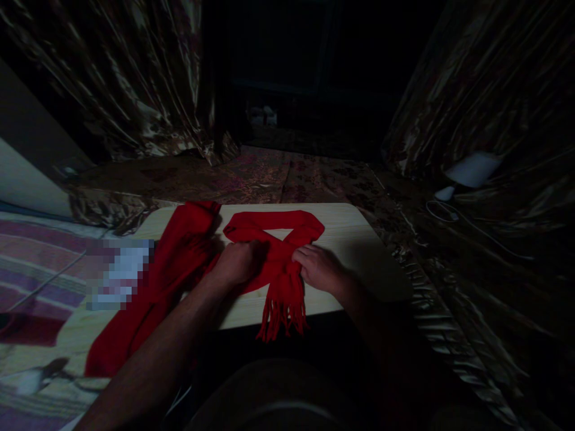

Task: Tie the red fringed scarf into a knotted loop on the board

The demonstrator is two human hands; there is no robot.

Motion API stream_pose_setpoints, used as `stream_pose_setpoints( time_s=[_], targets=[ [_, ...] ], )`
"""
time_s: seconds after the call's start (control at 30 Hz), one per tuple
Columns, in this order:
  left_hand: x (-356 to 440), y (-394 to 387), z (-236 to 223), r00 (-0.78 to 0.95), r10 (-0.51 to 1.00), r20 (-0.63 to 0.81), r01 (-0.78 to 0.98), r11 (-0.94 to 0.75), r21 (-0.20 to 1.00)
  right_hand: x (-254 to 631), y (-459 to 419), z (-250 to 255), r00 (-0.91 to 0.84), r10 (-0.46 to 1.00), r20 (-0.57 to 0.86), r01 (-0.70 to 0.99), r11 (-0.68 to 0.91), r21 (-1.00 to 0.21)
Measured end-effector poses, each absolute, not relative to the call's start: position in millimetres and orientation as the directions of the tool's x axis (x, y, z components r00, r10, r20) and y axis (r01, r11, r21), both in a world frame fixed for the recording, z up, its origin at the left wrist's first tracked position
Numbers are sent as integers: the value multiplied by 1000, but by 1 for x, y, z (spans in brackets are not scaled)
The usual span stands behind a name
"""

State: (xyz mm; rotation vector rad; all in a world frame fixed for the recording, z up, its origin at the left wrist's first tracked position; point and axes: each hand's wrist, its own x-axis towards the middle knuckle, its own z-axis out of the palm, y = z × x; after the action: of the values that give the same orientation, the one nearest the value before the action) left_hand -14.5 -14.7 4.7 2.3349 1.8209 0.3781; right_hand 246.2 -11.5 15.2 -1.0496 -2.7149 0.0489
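Red fabric, apparently a fringed scarf [282, 258], lies on a pale wood-grain table [363, 263], formed into a loop with its two ends crossing toward the wearer. The fringe [284, 308] hangs over the near edge. The step in hand appears to be arranging the layers at the crossing.

Left hand [239, 263]: curled on the left side of the crossing, knuckles up; the fingertips are in shadow, so it cannot be told whether fabric is pinched. Right hand [320, 267]: fingers bent onto the right edge, just above the fringe; the thumb is hidden and a firm hold cannot be confirmed.

Any next adjustment likely calls for one hand to steady the crossing while the other works the edge, keeping the loop flat.

A bundle of red cloth [150, 293] occupies the left of the table, beneath the left forearm, and limits clearance there; a join with the scarf cannot be made out. Beside it is a pixelated item [121, 272]. A lamp [474, 169] and white cable [494, 245] lie well apart, at right. Low light obscures detail.
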Motion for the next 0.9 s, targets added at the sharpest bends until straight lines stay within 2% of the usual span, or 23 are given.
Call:
stream_pose_setpoints(
  time_s=[0.1,0.17,0.3,0.47,0.57,0.63,0.7,0.77,0.83,0.9],
  targets=[
    [-2,-27,12,345,909,234,891,-396,222,247,-12,14,-729,645,231,632,763,-135],
    [3,-34,16,378,909,175,870,-413,271,247,-13,11,-743,618,255,606,784,-133],
    [9,-40,21,284,958,42,898,-281,339,244,-10,3,-706,640,305,623,765,-164],
    [14,-40,28,187,982,38,934,-190,304,241,-6,-5,-510,728,458,657,673,-339],
    [13,-41,32,121,991,55,953,-131,274,241,-4,-8,-419,762,493,641,633,-434],
    [11,-40,32,103,993,62,948,-117,298,241,-2,-10,-370,778,508,609,616,-499],
    [10,-38,30,89,996,33,908,-94,407,239,1,-12,-322,789,523,571,602,-558],
    [10,-34,28,72,995,-71,782,-12,623,236,3,-13,-280,793,540,533,597,-600],
    [14,-30,25,71,971,-229,507,163,847,234,4,-13,-262,782,565,506,610,-610],
    [20,-27,24,107,920,-377,145,361,921,231,3,-13,-274,755,595,496,641,-585]
  ],
)
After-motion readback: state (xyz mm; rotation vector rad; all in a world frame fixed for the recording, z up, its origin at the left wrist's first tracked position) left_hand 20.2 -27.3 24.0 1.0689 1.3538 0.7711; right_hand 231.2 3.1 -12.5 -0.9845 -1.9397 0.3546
